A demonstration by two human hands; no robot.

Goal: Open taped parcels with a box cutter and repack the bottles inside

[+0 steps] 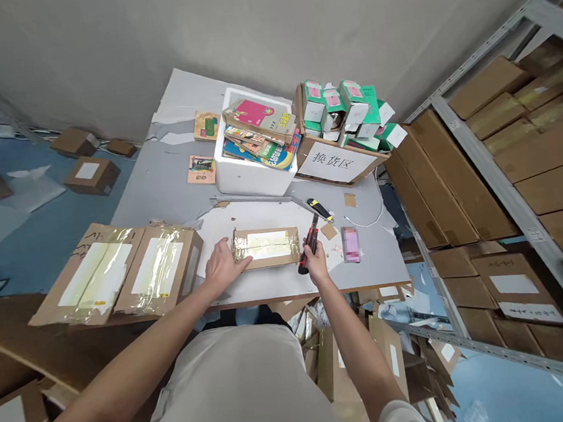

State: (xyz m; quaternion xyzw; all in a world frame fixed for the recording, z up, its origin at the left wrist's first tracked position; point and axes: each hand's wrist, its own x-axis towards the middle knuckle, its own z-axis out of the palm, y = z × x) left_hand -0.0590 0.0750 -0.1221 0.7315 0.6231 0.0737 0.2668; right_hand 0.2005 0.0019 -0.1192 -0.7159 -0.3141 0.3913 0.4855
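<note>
A small taped cardboard box (266, 246) with a white label lies on the white sheet near the table's front edge. My left hand (223, 264) grips its left end, thumb along the front edge and fingers behind. Wrapped round a red and black utility knife (309, 243), my right hand (316, 261) is beside the box's right end. The knife points away from me, toward a yellow and black cutter (319, 209) lying on the table. Whether the blade is out is too small to tell. Right of my right hand lies a pink phone-like item (351, 244).
Two larger taped boxes (157, 268) stand at the left. Behind are a white foam box (252, 177) of books and a carton (339, 163) of green boxes. Shelves (530, 232) of cartons line the right; cardboard scraps (320, 341) lie below the table edge.
</note>
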